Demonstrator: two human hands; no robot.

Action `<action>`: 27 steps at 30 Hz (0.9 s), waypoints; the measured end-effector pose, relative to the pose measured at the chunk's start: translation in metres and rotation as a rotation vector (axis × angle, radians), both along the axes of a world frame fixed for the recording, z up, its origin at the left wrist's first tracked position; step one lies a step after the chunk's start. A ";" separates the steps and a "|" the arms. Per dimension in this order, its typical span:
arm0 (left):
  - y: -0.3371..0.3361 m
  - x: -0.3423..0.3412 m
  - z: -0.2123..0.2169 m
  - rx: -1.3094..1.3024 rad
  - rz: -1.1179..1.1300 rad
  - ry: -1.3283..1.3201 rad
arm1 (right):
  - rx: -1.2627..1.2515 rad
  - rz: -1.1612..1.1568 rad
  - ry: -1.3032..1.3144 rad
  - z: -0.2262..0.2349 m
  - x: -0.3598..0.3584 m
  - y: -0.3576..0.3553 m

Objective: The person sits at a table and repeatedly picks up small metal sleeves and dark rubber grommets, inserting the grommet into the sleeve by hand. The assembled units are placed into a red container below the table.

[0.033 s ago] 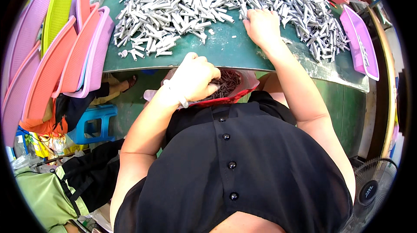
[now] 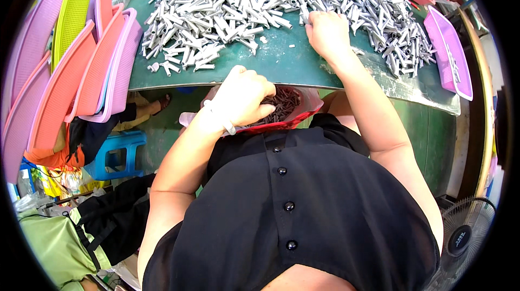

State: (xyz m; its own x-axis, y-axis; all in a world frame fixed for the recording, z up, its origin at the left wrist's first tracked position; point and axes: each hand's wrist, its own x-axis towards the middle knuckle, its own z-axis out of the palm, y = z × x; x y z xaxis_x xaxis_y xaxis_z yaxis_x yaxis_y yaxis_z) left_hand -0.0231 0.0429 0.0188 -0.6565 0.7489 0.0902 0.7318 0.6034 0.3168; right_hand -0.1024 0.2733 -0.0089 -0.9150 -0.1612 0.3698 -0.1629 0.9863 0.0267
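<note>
Head view, left hand fingers curled in dark screws, right hand fingers on grey tubes

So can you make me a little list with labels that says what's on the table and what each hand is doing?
Table: green top, its front edge near the person's body
Pile: many small grey tube-like parts spread over the table's far side
Left hand: curled, reaching into a red tray of small dark pieces held at the lap
Right hand: resting on the table at the pile's edge, fingers on grey parts
Left side: stacked pink, orange and yellow-green trays
Right side: one pink tray
Floor: blue stool; fan at lower right
</note>
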 end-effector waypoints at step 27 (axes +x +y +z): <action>0.011 -0.025 0.009 1.063 0.294 -1.017 | -0.106 0.356 0.205 0.022 0.007 0.005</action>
